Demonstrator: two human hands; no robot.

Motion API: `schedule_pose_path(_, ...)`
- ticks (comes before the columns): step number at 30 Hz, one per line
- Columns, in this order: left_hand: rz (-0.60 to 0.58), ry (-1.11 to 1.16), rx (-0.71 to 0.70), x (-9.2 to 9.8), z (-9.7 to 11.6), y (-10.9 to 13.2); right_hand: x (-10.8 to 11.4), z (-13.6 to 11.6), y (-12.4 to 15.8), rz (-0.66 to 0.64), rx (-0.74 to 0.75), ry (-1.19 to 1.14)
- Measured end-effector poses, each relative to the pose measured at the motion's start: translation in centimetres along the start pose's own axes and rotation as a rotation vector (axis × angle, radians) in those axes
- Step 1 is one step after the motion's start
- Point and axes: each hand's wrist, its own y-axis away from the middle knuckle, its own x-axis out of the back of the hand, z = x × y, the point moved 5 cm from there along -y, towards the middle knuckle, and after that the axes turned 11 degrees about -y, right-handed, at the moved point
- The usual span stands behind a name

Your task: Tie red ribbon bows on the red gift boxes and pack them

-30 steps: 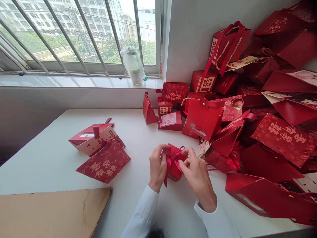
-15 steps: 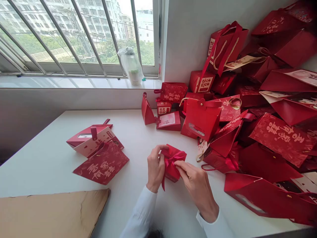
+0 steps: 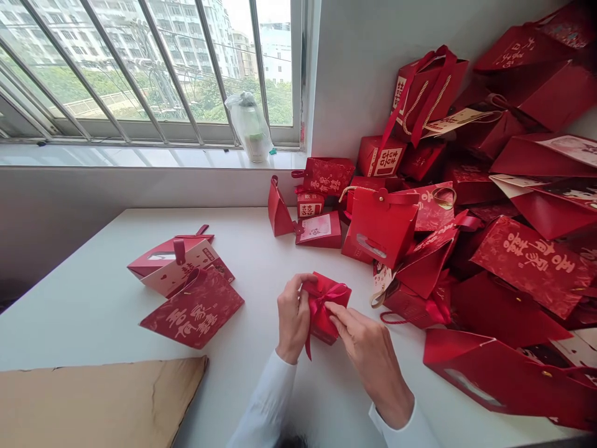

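Red box [image 3: 324, 330] on the white table [image 3: 261, 267], in front of the person, with a pink-red bow [image 3: 323, 296] on top. The right hand [image 3: 373, 351] has its thumb and finger pinched on the bow. The left hand [image 3: 293, 320] is curled at the box's left side; I cannot tell if it pinches the bow's loop. A dark red bag [image 3: 196, 308] on the left says 吾家有囍 in pale letters. By the wall, a cube [image 3: 367, 154] says 囍, and so does a small cube [image 3: 310, 205]. Other words are too small to read.

cardboard [image 3: 93, 404] cut off at l. & btm edges; r. hand [image 3: 373, 358] hides pt of red box [image 3: 323, 331]; bag pile [image 3: 494, 249] cropped at r.
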Motion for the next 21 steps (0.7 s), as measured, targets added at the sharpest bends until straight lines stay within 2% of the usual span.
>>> schedule_pose_path(3,-0.008,0.0,0.011,-0.1,-0.1,0.0,0.1,0.6,0.2,-0.008,-0.046,-0.092)
schedule_pose_path(11,-0.005,0.014,0.033,-0.1,-0.1,0.0,0.5,2.0,0.9,0.021,-0.285,-0.45)
schedule_pose_path(14,-0.011,0.018,0.033,-0.2,-0.1,0.0,1.2,2.1,0.6,0.052,-0.291,-0.458)
schedule_pose_path(18,-0.02,0.026,0.034,-0.3,-0.2,0.1,2.8,2.9,-0.4,0.24,-0.292,-0.418)
schedule_pose_path(21,-0.006,0.021,0.004,-0.4,0.0,0.1,3.0,3.4,-1.9,0.25,-0.287,-0.398)
